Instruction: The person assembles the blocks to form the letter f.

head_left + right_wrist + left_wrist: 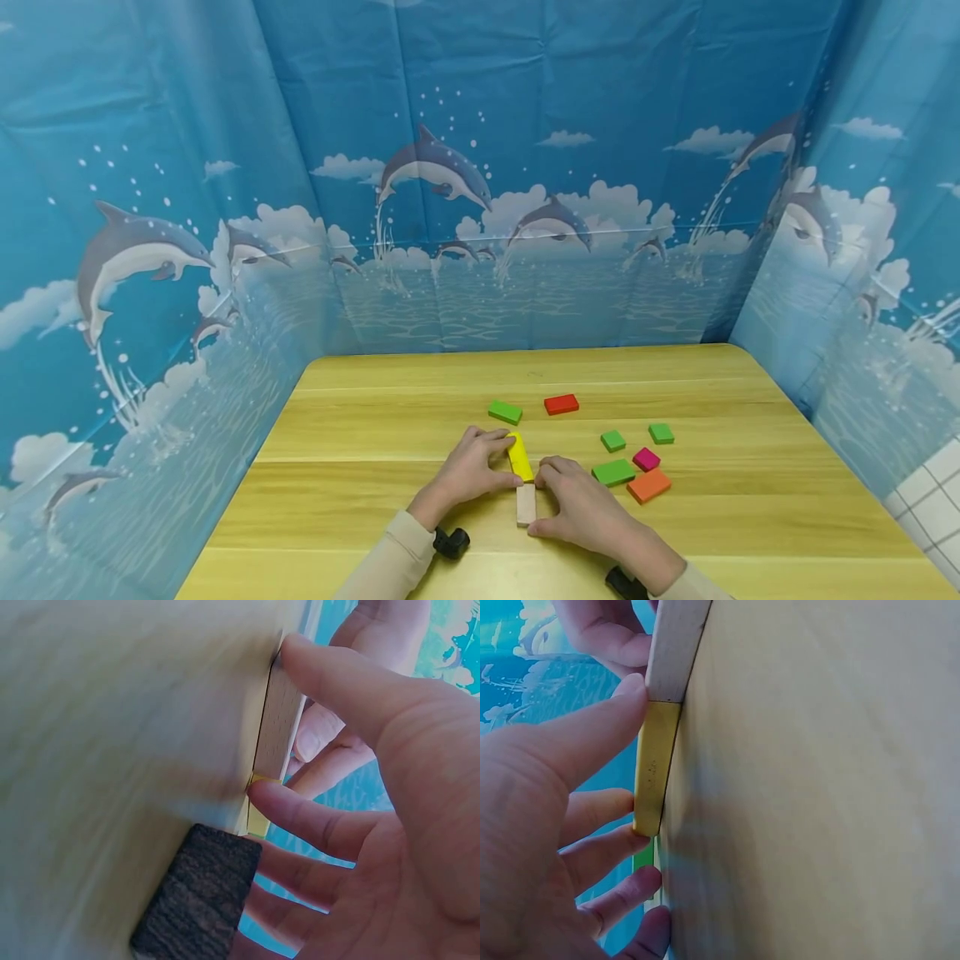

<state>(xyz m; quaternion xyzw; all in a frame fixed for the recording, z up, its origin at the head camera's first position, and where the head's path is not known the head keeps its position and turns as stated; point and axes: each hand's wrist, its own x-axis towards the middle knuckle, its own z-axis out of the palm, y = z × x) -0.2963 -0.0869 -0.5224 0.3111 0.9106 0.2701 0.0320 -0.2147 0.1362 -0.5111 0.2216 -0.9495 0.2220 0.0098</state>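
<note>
A yellow block (520, 457) and a plain wooden block (527, 505) lie end to end on the table. My left hand (474, 462) pinches the yellow one, its thumb near the joint and fingertips at the far end. In the left wrist view, the yellow block (657, 761) meets the wooden block (679, 652) with their ends together. My right hand (585, 504) holds the wooden block, thumb at its near end and index finger by the joint. The right wrist view shows that thumb and finger along the wooden block (279, 727), with part of the yellow block (259, 814) beyond.
Beyond my hands lie a green block (506, 412) and a red block (562, 405). To the right are small green blocks (612, 441), a larger green block (613, 472), a magenta one (647, 459) and an orange one (649, 486). Dolphin-print curtains (480, 300) border the table.
</note>
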